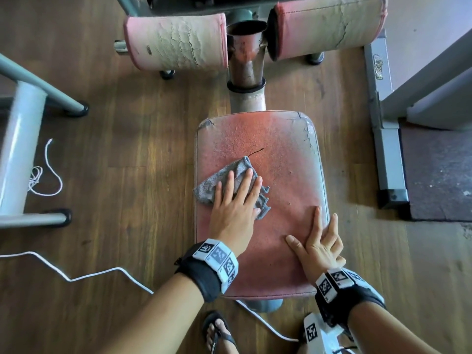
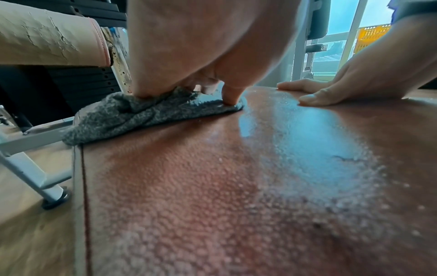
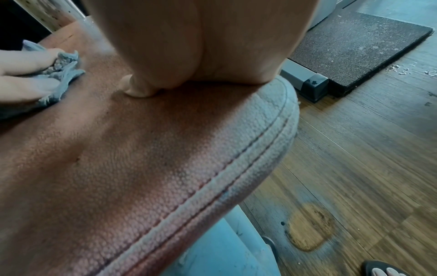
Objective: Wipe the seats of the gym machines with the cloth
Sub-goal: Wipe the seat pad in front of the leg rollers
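A worn red padded seat (image 1: 278, 159) (image 2: 212, 186) (image 3: 132, 158) fills the middle of the head view, its far corners cracked. A crumpled grey cloth (image 1: 224, 175) (image 2: 132, 114) (image 3: 59, 74) lies on the seat's left half. My left hand (image 1: 237, 200) (image 2: 189, 56) presses flat on the cloth with straight fingers. My right hand (image 1: 319, 241) (image 3: 196, 46) rests flat on the seat's near right edge, fingers spread, holding nothing; the left wrist view shows it too (image 2: 354, 82).
Two cracked pink roller pads (image 1: 178, 42) (image 1: 327, 26) flank a metal post (image 1: 246, 62) beyond the seat. A grey machine frame (image 1: 25, 149) stands left, another frame (image 1: 388, 149) and a dark mat (image 1: 439, 172) right. A white cord (image 1: 76, 274) runs over the wood floor.
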The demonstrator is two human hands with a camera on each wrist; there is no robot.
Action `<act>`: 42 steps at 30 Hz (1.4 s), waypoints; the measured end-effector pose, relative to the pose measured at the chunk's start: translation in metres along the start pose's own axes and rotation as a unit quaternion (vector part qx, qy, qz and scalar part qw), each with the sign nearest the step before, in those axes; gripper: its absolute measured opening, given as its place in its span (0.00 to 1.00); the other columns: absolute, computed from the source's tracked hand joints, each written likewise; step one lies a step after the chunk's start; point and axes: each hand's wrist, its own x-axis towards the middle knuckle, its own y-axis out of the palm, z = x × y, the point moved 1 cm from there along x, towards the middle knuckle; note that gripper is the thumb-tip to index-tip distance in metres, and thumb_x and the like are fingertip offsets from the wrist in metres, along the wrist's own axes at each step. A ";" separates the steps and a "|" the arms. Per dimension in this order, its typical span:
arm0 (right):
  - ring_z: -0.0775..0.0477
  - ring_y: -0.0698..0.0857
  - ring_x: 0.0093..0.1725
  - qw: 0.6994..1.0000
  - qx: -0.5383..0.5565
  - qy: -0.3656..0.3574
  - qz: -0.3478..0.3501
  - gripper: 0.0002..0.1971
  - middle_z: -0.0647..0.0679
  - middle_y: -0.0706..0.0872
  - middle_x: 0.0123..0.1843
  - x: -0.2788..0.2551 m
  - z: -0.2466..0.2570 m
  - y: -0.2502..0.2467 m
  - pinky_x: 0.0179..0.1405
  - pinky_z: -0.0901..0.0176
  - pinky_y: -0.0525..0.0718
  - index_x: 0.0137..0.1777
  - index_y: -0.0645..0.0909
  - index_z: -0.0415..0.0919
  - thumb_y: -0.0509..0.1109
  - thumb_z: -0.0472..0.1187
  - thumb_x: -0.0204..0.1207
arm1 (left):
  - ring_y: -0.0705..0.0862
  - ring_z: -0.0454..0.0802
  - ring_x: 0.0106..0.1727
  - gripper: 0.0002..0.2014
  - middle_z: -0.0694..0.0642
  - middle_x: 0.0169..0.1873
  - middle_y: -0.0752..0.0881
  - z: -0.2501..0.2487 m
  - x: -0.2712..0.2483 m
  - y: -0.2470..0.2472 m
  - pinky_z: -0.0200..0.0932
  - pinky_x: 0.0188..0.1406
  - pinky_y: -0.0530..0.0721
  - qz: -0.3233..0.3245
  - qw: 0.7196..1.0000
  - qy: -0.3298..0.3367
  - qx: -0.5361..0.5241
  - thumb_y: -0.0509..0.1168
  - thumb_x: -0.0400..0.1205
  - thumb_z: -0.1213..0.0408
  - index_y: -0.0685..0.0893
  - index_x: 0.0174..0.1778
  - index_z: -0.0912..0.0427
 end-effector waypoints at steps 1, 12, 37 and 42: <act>0.40 0.46 0.82 1.000 -0.001 0.000 0.000 0.46 0.56 0.24 0.81 0.001 0.000 0.000 0.73 0.34 0.62 0.73 0.21 0.73 0.54 0.76 0.69 | 0.49 0.62 0.85 0.34 0.49 0.85 0.49 0.002 0.004 -0.001 0.64 0.80 0.56 0.000 1.000 0.001 0.001 0.56 0.85 0.49 0.49 0.85 0.48; 0.40 0.47 0.82 1.000 -0.004 0.003 0.008 0.47 0.57 0.24 0.81 -0.002 0.003 -0.002 0.73 0.33 0.62 0.74 0.23 0.72 0.54 0.76 0.68 | 0.47 0.62 0.85 0.34 0.48 0.85 0.46 0.005 0.012 -0.006 0.65 0.80 0.56 0.012 0.999 -0.040 -0.017 0.54 0.86 0.49 0.47 0.85 0.47; 0.41 0.44 0.82 1.000 0.005 -0.002 0.017 0.47 0.55 0.23 0.80 -0.004 0.004 -0.004 0.74 0.34 0.60 0.72 0.20 0.72 0.47 0.78 0.62 | 0.44 0.66 0.84 0.34 0.50 0.85 0.42 -0.030 0.073 -0.017 0.69 0.79 0.50 0.015 1.000 -0.026 -0.006 0.52 0.87 0.47 0.45 0.85 0.50; 0.40 0.44 0.82 1.000 0.004 -0.002 0.018 0.47 0.56 0.23 0.80 -0.005 0.004 -0.004 0.74 0.34 0.59 0.73 0.20 0.72 0.48 0.78 0.63 | 0.49 0.68 0.84 0.35 0.53 0.85 0.45 -0.020 0.039 -0.007 0.71 0.77 0.57 0.005 0.999 0.034 0.035 0.53 0.86 0.47 0.46 0.86 0.51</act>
